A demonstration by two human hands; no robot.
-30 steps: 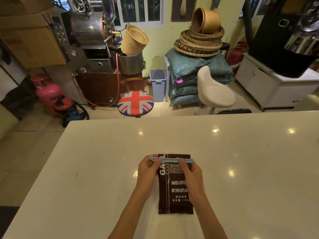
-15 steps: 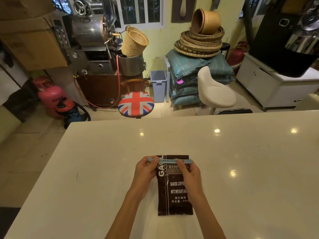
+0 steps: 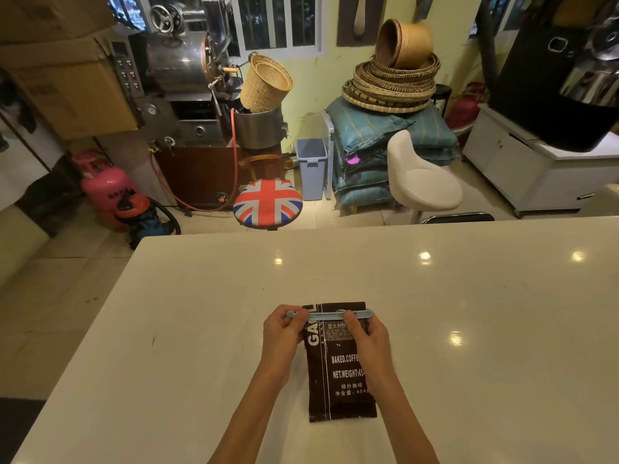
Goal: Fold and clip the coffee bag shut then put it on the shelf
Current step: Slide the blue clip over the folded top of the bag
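Note:
A dark brown coffee bag [image 3: 340, 376] with white print lies flat on the white counter [image 3: 469, 329], its top end pointing away from me. A long pale blue clip [image 3: 330, 314] lies across the bag just below its top edge. My left hand [image 3: 284, 333] pinches the clip's left end beside the bag. My right hand [image 3: 366, 336] rests on the bag's upper right part with fingers pressing on the clip. No shelf is in view.
Past the counter's far edge stand a Union Jack stool [image 3: 268, 204] and a white chair [image 3: 422, 179]. Behind them are a coffee roaster [image 3: 187, 92], a pink gas cylinder [image 3: 107, 185], a blue bin [image 3: 312, 167], stacked sacks [image 3: 375, 145] and baskets [image 3: 392, 85].
Both hands and the clip keep their places on the bag's top. Only the view has shifted slightly.

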